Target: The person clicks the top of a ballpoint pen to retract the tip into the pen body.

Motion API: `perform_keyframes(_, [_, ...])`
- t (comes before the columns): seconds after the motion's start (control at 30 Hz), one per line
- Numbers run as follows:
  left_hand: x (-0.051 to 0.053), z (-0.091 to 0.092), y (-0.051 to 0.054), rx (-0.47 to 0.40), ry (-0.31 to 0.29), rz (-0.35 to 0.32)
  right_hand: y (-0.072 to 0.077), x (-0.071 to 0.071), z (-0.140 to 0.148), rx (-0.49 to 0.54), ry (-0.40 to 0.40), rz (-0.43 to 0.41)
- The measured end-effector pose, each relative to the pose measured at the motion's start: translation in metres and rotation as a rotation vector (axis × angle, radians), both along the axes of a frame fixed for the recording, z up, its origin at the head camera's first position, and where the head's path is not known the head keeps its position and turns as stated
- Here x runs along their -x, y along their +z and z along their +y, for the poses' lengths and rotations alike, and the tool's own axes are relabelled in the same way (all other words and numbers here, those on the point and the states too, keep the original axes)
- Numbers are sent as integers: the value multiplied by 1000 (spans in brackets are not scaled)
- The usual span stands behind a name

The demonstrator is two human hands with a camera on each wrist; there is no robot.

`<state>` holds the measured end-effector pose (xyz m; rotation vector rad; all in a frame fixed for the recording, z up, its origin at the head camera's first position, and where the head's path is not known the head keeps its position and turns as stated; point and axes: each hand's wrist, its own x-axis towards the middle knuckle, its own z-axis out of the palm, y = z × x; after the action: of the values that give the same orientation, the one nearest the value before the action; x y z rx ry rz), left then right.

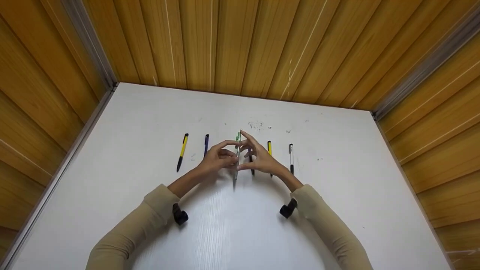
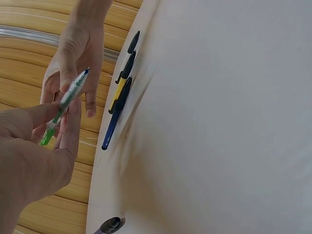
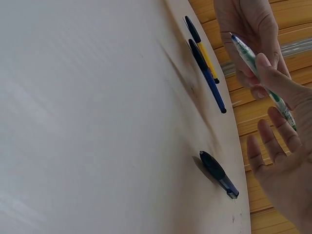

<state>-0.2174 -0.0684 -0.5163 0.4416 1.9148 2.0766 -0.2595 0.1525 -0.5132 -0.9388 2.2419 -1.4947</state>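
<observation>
nearest me, two beige sleeves come in at the bottom of my head view, a black fitting at the left cuff and another black fitting at the right. on to the hands: the left hand has the green pen, thumb and fingertips pinching it by its middle, and i've got it up off the table, between the two hands, writing tip toward me, green clip end away. the right hand faces it with fingers spread, index stretched along to the far end, thumb by the nearer part; how firmly they touch, i can't tell. under and beside the hands, the white table carries a row of pens, and left to right i'm reading a yellow pen, a blue pen near the left hand, a dark pen partly behind the right hand, a second yellow pen partly covered by it, and a white pen with a black grip. beyond them, dark smudges mark the surface, and farthest off stands a wood-slat wall.
</observation>
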Motion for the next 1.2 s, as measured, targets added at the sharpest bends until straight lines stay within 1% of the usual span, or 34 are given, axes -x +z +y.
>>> perform_keyframes(0.17, [-1, 0, 0, 21, -6, 9, -2, -2, 1, 32, 19, -48])
perform_keyframes(0.37, [1, 0, 0, 33, 5, 33, -2, 0, 0, 33, 34, -41])
perform_keyframes(0.5, [3, 0, 0, 16, 6, 22, -1, 2, 0, 39, 51, -47])
perform_keyframes(0.6, [5, 1, 1, 8, 11, 6, 0, 2, 0, 47, 66, -71])
perform_keyframes(0.73, [6, 2, 2, 15, 14, 0, -1, 2, 1, 61, 73, -99])
perform_keyframes(0.97, [7, 2, 3, 15, -12, 27, 0, 3, 1, 49, 70, -87])
perform_keyframes(1.0, [7, 2, 3, 13, -14, 31, 3, 2, 0, 51, 68, -91])
perform_keyframes(1.03, [8, 2, 3, 10, -15, 33, 3, 2, 0, 51, 71, -89])
perform_keyframes(1.2, [9, 3, 5, 12, 29, 11, 4, 5, 1, 53, 78, -92])
